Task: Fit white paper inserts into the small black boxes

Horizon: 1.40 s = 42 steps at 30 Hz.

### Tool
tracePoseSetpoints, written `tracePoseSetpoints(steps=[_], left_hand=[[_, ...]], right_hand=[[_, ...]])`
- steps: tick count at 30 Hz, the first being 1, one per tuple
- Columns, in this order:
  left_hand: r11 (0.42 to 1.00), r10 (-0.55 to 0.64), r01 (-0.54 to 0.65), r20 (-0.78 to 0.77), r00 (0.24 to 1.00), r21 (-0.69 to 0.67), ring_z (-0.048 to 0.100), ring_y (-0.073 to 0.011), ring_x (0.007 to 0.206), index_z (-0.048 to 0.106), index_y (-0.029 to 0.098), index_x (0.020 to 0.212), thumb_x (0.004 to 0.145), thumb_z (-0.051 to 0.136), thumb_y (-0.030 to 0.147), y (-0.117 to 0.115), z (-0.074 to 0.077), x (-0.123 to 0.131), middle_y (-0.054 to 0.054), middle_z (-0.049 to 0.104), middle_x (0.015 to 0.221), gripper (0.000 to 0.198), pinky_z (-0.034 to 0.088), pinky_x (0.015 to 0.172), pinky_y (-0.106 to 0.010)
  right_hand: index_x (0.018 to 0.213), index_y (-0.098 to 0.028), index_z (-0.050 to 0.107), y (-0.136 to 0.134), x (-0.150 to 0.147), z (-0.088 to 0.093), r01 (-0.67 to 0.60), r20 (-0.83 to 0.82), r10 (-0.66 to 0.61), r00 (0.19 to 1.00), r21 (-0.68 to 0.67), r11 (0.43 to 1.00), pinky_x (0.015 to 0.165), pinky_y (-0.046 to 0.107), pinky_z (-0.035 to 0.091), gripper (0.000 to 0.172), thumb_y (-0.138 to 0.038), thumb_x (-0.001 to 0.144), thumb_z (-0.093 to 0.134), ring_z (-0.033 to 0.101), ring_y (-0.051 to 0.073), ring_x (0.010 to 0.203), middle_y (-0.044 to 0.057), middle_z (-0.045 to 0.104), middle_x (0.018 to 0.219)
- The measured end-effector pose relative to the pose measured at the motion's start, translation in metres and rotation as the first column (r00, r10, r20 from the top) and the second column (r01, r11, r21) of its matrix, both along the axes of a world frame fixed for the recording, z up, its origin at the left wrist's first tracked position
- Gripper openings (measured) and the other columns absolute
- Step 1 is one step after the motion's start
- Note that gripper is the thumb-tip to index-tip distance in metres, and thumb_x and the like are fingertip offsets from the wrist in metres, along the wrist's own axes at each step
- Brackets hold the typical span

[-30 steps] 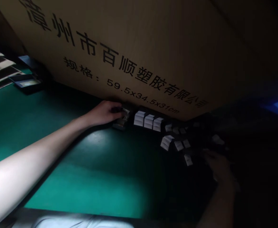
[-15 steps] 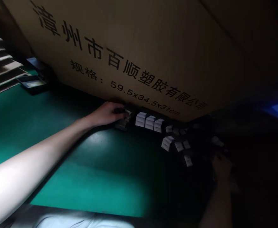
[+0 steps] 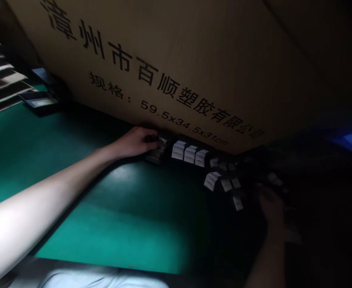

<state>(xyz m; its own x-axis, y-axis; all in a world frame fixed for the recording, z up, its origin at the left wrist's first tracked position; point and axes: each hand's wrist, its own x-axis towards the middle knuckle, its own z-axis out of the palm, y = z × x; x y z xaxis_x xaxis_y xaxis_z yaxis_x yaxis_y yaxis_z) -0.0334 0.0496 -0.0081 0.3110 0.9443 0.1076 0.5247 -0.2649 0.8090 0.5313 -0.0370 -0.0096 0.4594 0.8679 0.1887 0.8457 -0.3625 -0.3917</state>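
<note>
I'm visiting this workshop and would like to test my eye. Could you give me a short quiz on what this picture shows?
1. Which hand, left or right, grips the small dark-and-white item at the foot of the cardboard carton?
2. True or false: the size printed on the carton reads 59.5x34.5x31cm.
3. What colour is the mat in front of the carton?

Key:
1. The left hand
2. True
3. Green
</note>
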Motion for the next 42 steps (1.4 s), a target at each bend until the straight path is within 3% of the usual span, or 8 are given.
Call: tracePoseSetpoints(steps=[11, 16, 24, 30, 34, 37, 39, 42], left_hand=[[1.0, -0.001, 0.001, 0.001, 1.0, 0.006, 0.075, -0.0266, 0.095, 0.079, 0.016, 0.117, 0.09, 0.062, 0.052, 0.0, 0.0, 0.0, -0.008, 0.082, 0.108, 0.048, 0.056, 0.087, -0.035], [1.0, -0.006, 0.006, 0.003, 1.0, 0.004, 0.076, -0.0265, 0.094, 0.079, 0.015, 0.117, 0.09, 0.061, 0.051, 0.0, -0.001, 0.0, -0.009, 0.083, 0.109, 0.049, 0.056, 0.086, -0.034], [1.0, -0.011, 0.011, 0.007, 1.0, -0.002, 0.075, -0.0257, 0.096, 0.079, 0.017, 0.119, 0.091, 0.061, 0.051, -0.001, 0.0, -0.001, -0.008, 0.083, 0.11, 0.048, 0.056, 0.087, -0.033], [1.0, -0.011, 0.011, 0.012, 1.0, -0.002, 0.075, -0.0255, 0.097, 0.079, 0.017, 0.115, 0.09, 0.062, 0.05, 0.0, 0.0, -0.001, -0.007, 0.083, 0.11, 0.045, 0.056, 0.087, -0.033], [1.0, -0.028, 0.028, 0.044, 0.999, 0.002, 0.076, -0.0258, 0.097, 0.079, 0.018, 0.116, 0.09, 0.063, 0.051, 0.0, -0.001, -0.001, -0.006, 0.083, 0.11, 0.044, 0.056, 0.088, -0.034], [0.999, -0.048, 0.046, 0.051, 0.998, 0.025, 0.075, -0.0257, 0.098, 0.079, 0.018, 0.116, 0.092, 0.063, 0.054, 0.0, 0.0, -0.002, -0.007, 0.082, 0.112, 0.046, 0.056, 0.088, -0.034], [0.996, -0.066, 0.064, 0.048, 0.997, 0.056, 0.074, -0.0249, 0.096, 0.081, 0.017, 0.113, 0.092, 0.063, 0.057, -0.001, 0.001, -0.002, -0.008, 0.081, 0.109, 0.048, 0.055, 0.086, -0.033], [0.991, -0.075, 0.07, 0.043, 0.996, 0.111, 0.071, -0.0212, 0.084, 0.082, 0.017, 0.099, 0.09, 0.067, 0.061, -0.001, 0.002, 0.0, -0.007, 0.077, 0.097, 0.047, 0.052, 0.079, -0.029]], right_hand=[[0.078, -0.02, 0.068, 0.005, 0.0, 0.0, -0.061, 0.067, 0.055, 0.996, 0.093, 0.994, 0.11, 0.057, 0.046, 0.032, -0.05, 0.069, 0.062, 0.063, 0.038, 0.115, 0.019, 0.072, 0.106], [0.075, -0.025, 0.062, 0.005, -0.004, 0.003, -0.097, 0.09, 0.084, 0.992, 0.147, 0.984, 0.112, 0.052, 0.045, 0.017, -0.042, 0.072, 0.062, 0.061, 0.036, 0.12, 0.017, 0.071, 0.107], [0.081, -0.022, 0.063, -0.001, -0.016, 0.006, 0.144, -0.042, -0.139, 0.989, 0.157, 0.977, 0.095, 0.05, 0.055, 0.036, -0.054, 0.068, 0.066, 0.067, 0.034, 0.1, 0.014, 0.073, 0.096], [0.085, -0.021, 0.066, -0.003, -0.048, 0.032, 0.23, -0.105, -0.205, 0.973, 0.406, 0.884, 0.097, 0.049, 0.056, 0.043, -0.062, 0.071, 0.07, 0.071, 0.035, 0.102, 0.014, 0.074, 0.098], [0.089, -0.019, 0.071, -0.001, -0.111, 0.046, 0.045, -0.103, 0.008, 0.995, 0.502, 0.864, 0.086, 0.044, 0.06, 0.053, -0.069, 0.074, 0.074, 0.073, 0.03, 0.09, 0.013, 0.076, 0.093], [0.091, -0.021, 0.074, -0.001, -0.177, 0.045, -0.27, -0.079, 0.352, 0.933, 0.492, 0.827, 0.078, 0.038, 0.063, 0.039, -0.059, 0.084, 0.076, 0.075, 0.024, 0.081, 0.008, 0.079, 0.088], [0.093, -0.024, 0.076, -0.002, -0.221, 0.041, -0.508, -0.02, 0.582, 0.813, 0.465, 0.725, 0.076, 0.035, 0.064, 0.024, -0.048, 0.09, 0.077, 0.076, 0.022, 0.082, 0.004, 0.08, 0.09], [0.097, -0.026, 0.076, -0.003, -0.278, 0.032, -0.685, 0.017, 0.775, 0.632, 0.481, 0.548, 0.075, 0.033, 0.065, 0.011, -0.037, 0.097, 0.073, 0.077, 0.019, 0.082, 0.002, 0.08, 0.092]])
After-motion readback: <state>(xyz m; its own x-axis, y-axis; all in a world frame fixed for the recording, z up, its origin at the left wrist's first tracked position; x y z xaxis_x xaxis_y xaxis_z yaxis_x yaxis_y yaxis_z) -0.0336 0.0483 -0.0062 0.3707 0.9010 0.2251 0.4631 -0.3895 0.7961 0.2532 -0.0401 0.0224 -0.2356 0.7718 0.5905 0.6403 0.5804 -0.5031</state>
